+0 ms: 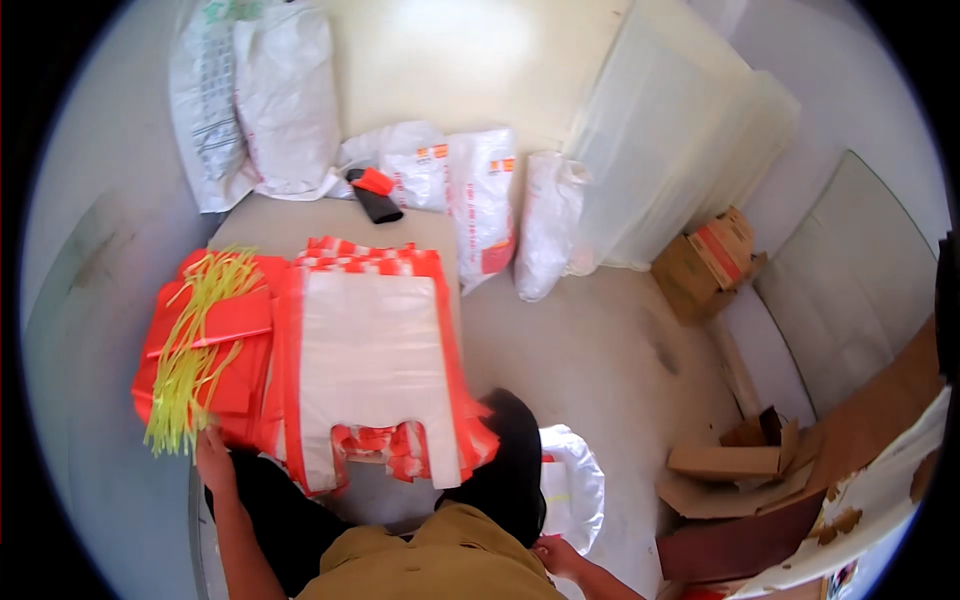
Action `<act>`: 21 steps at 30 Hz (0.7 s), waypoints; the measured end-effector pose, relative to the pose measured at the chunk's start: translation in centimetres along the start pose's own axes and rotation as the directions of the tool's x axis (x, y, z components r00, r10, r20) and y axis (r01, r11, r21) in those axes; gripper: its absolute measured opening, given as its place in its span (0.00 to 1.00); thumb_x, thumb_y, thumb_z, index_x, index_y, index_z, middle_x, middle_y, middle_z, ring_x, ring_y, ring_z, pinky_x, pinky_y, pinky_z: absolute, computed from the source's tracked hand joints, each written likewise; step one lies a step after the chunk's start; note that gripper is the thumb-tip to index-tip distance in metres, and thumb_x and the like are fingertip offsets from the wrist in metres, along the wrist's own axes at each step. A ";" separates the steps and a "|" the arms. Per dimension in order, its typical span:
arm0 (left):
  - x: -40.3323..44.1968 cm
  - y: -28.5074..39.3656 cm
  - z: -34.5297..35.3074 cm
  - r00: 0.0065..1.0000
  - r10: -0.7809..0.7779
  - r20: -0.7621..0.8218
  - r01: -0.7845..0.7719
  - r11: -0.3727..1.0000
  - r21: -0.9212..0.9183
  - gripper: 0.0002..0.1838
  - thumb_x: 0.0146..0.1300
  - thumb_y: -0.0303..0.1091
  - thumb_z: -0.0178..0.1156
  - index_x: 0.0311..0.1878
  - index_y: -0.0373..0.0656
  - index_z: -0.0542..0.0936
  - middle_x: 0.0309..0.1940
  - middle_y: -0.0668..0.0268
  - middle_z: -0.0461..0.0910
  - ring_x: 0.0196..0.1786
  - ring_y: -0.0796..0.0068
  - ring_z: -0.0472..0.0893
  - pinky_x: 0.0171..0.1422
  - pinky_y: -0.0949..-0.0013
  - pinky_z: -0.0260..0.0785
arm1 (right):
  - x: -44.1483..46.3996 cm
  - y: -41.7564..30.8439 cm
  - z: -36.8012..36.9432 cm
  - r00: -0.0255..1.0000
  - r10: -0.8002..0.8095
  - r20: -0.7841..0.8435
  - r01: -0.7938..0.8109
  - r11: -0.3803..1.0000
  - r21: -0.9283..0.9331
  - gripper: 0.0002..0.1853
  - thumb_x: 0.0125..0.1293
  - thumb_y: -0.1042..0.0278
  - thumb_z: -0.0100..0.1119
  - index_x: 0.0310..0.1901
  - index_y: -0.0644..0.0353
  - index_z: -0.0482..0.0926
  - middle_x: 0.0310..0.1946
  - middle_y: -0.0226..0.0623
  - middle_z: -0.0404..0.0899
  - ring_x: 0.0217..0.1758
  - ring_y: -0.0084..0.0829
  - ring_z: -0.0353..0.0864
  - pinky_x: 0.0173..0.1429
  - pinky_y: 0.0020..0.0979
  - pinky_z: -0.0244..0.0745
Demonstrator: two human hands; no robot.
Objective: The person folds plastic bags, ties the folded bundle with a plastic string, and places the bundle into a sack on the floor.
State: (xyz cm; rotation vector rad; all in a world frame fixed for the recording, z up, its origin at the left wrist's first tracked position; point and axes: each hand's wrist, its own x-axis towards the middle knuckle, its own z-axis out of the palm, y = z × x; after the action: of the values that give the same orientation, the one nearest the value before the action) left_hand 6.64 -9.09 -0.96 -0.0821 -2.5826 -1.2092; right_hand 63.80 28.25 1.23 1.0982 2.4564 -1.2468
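Note:
A stack of white plastic bags with red edges [372,325] lies flat on a low beige surface, its handle cutout facing me. Red folded bags [235,318] are to its left, with a loose bundle of yellow strips [190,370] across them. At the bundle's lower end is my left hand [213,460], fingers closed together on the strip ends. My right hand [560,555] is low beside my right leg, its fingers curled by the rim of an open white sack [590,480]; what they hold is too small to make out.
Filled white sacks [290,100] lean along the back wall. A black and red object [378,200] lies at the far edge of the low surface. A cardboard box [695,270] stands at the back right, and opened cardboard [730,462] lies at the right. A glass-like panel [850,270] leans there.

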 end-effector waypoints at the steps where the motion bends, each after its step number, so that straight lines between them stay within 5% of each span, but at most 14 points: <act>1: 0.0 0.1 0.1 1.000 0.016 -0.013 -0.015 1.000 0.009 0.23 0.82 0.47 0.46 0.50 0.37 0.83 0.41 0.48 0.85 0.46 0.47 0.84 0.51 0.53 0.74 | 0.2 -0.4 -0.7 0.998 -0.016 0.058 0.017 1.000 -0.017 0.14 0.72 0.57 0.63 0.47 0.61 0.85 0.37 0.49 0.87 0.44 0.45 0.88 0.50 0.39 0.80; 5: -0.2 0.2 0.4 0.999 -0.004 -0.032 0.002 0.998 -0.062 0.21 0.81 0.46 0.49 0.47 0.38 0.83 0.37 0.51 0.84 0.39 0.49 0.83 0.46 0.54 0.74 | 0.2 -2.8 0.5 0.959 0.097 -0.265 -0.020 0.960 0.281 0.10 0.69 0.63 0.67 0.45 0.61 0.86 0.36 0.46 0.87 0.40 0.39 0.87 0.47 0.35 0.80; 6: -0.4 0.8 0.2 0.999 -0.013 -0.041 0.011 0.999 -0.049 0.21 0.81 0.45 0.49 0.47 0.37 0.83 0.37 0.50 0.84 0.40 0.48 0.83 0.46 0.53 0.74 | 0.6 -1.3 1.4 0.948 0.012 -0.318 0.053 0.980 0.192 0.08 0.67 0.68 0.68 0.43 0.62 0.86 0.35 0.45 0.86 0.38 0.40 0.87 0.45 0.35 0.81; 9: -0.5 1.1 0.0 0.994 0.076 -0.076 -0.073 0.996 0.044 0.20 0.81 0.43 0.49 0.45 0.37 0.83 0.39 0.49 0.84 0.43 0.43 0.83 0.48 0.50 0.74 | -0.2 3.7 4.5 0.947 0.040 -0.319 0.094 0.914 0.394 0.21 0.70 0.64 0.66 0.61 0.62 0.79 0.50 0.51 0.85 0.53 0.44 0.85 0.49 0.43 0.83; 11: -0.5 1.8 -0.5 0.997 0.048 -0.062 -0.046 0.998 0.031 0.20 0.80 0.43 0.49 0.43 0.37 0.84 0.40 0.48 0.84 0.45 0.41 0.82 0.50 0.50 0.74 | -0.7 5.1 5.1 0.935 0.302 -0.183 -0.155 0.816 0.557 0.25 0.71 0.66 0.67 0.66 0.64 0.73 0.54 0.47 0.82 0.55 0.43 0.84 0.50 0.39 0.83; 21: -0.8 3.7 -1.4 0.999 -0.009 -0.044 0.009 1.000 0.006 0.21 0.79 0.47 0.51 0.44 0.40 0.85 0.39 0.47 0.85 0.45 0.41 0.84 0.49 0.46 0.74 | 0.0 2.1 3.7 0.953 0.273 -0.131 -0.163 0.828 0.536 0.19 0.72 0.65 0.65 0.60 0.64 0.79 0.48 0.47 0.84 0.54 0.42 0.84 0.49 0.38 0.82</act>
State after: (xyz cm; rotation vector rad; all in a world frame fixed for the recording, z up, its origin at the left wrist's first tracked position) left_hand 8.35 -7.66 2.43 -0.0422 -2.5516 -1.1926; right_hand 64.60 26.24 -2.48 1.6619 2.0730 -1.8624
